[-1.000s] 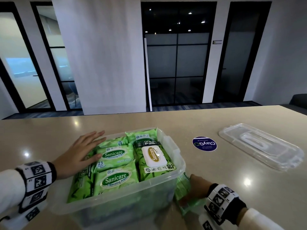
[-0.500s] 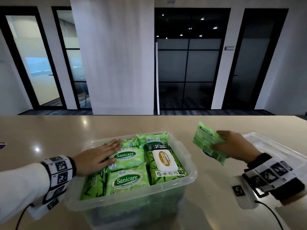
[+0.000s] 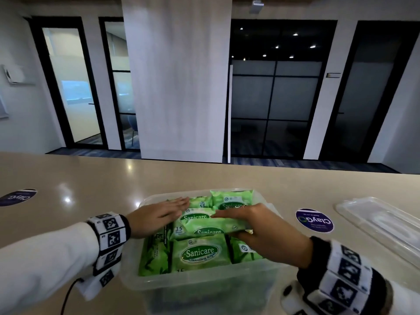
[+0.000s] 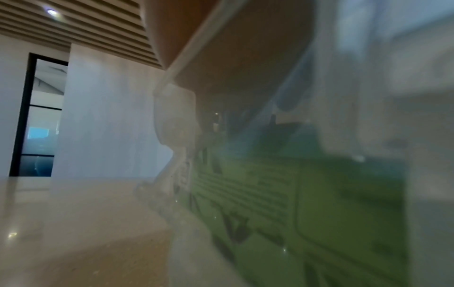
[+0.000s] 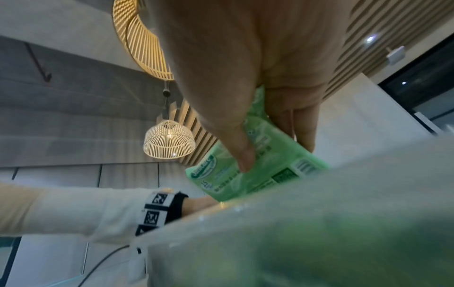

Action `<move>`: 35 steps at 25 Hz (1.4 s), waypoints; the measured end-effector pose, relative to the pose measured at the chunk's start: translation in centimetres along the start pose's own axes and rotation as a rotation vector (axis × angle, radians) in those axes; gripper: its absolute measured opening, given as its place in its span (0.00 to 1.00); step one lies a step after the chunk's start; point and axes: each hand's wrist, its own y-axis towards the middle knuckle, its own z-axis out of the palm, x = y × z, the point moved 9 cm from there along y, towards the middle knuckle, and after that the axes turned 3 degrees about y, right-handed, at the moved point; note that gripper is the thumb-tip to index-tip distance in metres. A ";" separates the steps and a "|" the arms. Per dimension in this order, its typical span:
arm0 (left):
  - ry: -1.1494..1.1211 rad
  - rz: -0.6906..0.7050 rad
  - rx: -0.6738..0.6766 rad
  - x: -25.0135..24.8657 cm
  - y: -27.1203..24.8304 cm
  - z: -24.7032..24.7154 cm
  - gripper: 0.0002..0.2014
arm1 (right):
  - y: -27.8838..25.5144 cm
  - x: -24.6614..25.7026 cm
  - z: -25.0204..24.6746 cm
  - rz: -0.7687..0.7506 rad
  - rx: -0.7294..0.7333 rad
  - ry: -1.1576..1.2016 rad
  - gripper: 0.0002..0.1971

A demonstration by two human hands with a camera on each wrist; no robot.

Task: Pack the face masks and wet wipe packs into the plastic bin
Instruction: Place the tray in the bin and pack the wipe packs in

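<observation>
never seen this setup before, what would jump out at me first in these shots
The clear plastic bin at the near edge of the counter, packed with bright green wet wipe packs. Both hands are over it: the left hand lies flat on the packs, while the right hand holds one more pack above them. The bin's lid lies off to the right.

Left hand (image 3: pixel 156 216): flat, fingers straight, palm down across the plastic bin's (image 3: pixel 204 289) left rim. Right hand (image 3: pixel 261 230): over the bin's right half, thumb and fingers clamped on a wipe pack (image 3: pixel 216 226).
</observation>
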 end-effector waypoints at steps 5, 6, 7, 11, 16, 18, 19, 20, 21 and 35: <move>-0.116 -0.010 -0.109 1.0 0.0 -0.8 0.29 | 0.4 1.0 5.3 -0.127 0.250 0.011 0.32; -0.114 -0.014 -0.118 1.1 0.0 -0.9 0.26 | 0.2 1.0 6.1 -0.124 0.319 0.025 0.31; -0.118 -0.009 -0.122 1.2 0.0 -0.9 0.26 | 0.0 0.9 6.8 -0.109 0.374 0.034 0.30; -0.118 0.010 -0.137 1.3 0.0 -0.9 0.27 | -0.7 0.6 8.0 -0.085 0.485 -0.001 0.28; -0.005 0.028 -0.076 0.5 -0.6 -0.1 0.33 | -1.2 0.3 8.6 -0.272 0.430 -0.273 0.44; 0.072 0.023 0.000 0.3 -1.0 0.5 0.39 | -1.3 0.2 8.8 -0.285 0.389 -0.316 0.44; 0.123 0.023 0.046 0.1 -1.1 0.8 0.40 | -1.2 0.3 8.7 -0.279 0.366 -0.311 0.41; 0.177 0.022 0.089 0.0 -1.1 1.0 0.41 | -1.2 0.3 8.6 -0.272 0.348 -0.295 0.38; 0.222 0.028 0.121 -0.2 -1.1 1.1 0.43 | -1.1 0.4 8.6 -0.267 0.340 -0.289 0.37; 0.404 -0.137 0.063 0.3 -2.2 0.7 0.63 | -3.4 0.5 6.8 -0.272 -0.017 -0.243 0.29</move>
